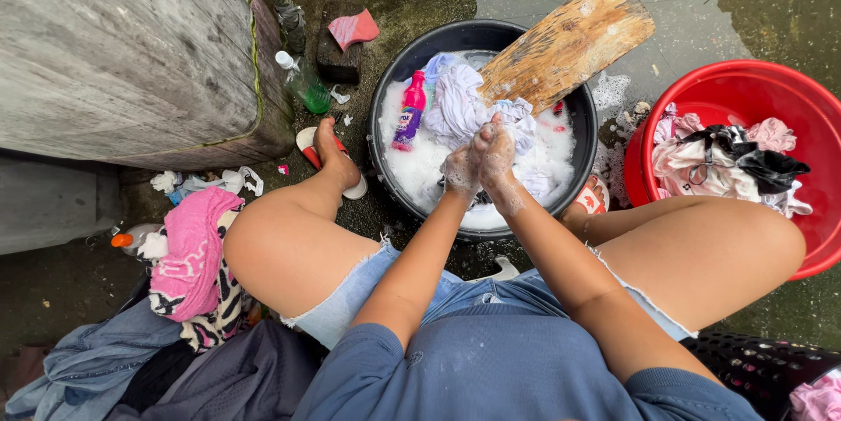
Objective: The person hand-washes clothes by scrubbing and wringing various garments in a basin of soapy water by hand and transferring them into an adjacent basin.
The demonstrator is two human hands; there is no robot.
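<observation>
Soapy white cloth (464, 106) is pinched and rubbed between left hand (462, 167) and right hand (498, 156), pressed together over the black basin (385, 79) of suds, washboard (565, 40) propped on its far rim.

— What am I wearing today?
— My blue shirt (517, 377), short-sleeved, and frayed light denim shorts (350, 294) cut above the knee.
— Anything on my hands?
— Soap foam coats my left hand (461, 169) and right hand (498, 161), up past the wrists.
— And below the shorts?
— White-and-red sandals (308, 142).
</observation>
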